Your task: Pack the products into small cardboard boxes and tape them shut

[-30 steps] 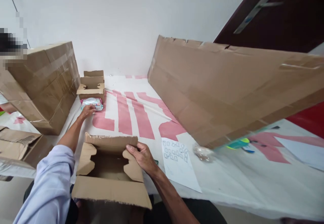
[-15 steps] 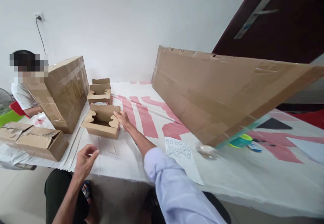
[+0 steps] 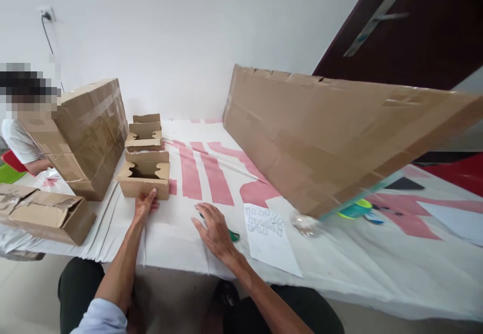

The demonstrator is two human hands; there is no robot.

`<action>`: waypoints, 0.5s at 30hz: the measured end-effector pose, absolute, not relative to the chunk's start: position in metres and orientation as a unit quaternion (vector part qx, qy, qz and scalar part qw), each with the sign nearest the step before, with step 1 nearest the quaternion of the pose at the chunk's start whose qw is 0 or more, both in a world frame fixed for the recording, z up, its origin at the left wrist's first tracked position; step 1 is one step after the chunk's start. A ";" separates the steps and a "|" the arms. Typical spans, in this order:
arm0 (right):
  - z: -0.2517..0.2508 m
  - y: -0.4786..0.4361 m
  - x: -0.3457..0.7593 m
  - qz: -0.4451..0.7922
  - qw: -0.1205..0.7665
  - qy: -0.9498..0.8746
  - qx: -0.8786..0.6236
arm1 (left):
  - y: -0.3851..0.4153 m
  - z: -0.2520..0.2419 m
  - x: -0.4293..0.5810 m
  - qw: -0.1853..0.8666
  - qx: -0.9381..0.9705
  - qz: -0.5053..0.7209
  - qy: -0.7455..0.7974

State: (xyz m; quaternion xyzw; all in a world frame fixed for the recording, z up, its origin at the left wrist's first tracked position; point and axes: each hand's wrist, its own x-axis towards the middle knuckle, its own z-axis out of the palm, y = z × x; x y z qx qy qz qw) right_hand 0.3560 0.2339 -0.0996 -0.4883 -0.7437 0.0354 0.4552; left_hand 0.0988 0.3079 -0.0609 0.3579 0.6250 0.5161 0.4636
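An open cardboard box (image 3: 145,189) with raised flaps stands on the white cloth of the table, left of centre. My left hand (image 3: 145,205) touches its front lower edge, fingers reaching to the box's near side. Over the cloth to the right, my right hand (image 3: 211,228) is held with its fingers apart and nothing in it. Partly hidden beneath that hand lies a green-handled tool (image 3: 234,235). Behind the first box is a second open cardboard box (image 3: 144,135). A sheet of paper with small drawn shapes (image 3: 266,238) lies right of my right hand.
Tall taped cartons (image 3: 94,133) and a long low box (image 3: 49,218) are at the left, near a seated person in white (image 3: 20,140). A large cardboard panel (image 3: 320,138) leans across the right. By its foot are a clear tape roll (image 3: 305,223) and a green-yellow container (image 3: 354,208).
My right hand has let go of the box and moved right and toward me. My left hand has moved up to the box's front. The view has shifted slightly.
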 end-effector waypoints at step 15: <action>-0.148 0.208 0.387 -0.050 0.383 -0.742 -0.548 | 0.432 -0.034 0.079 0.447 0.373 0.427 0.693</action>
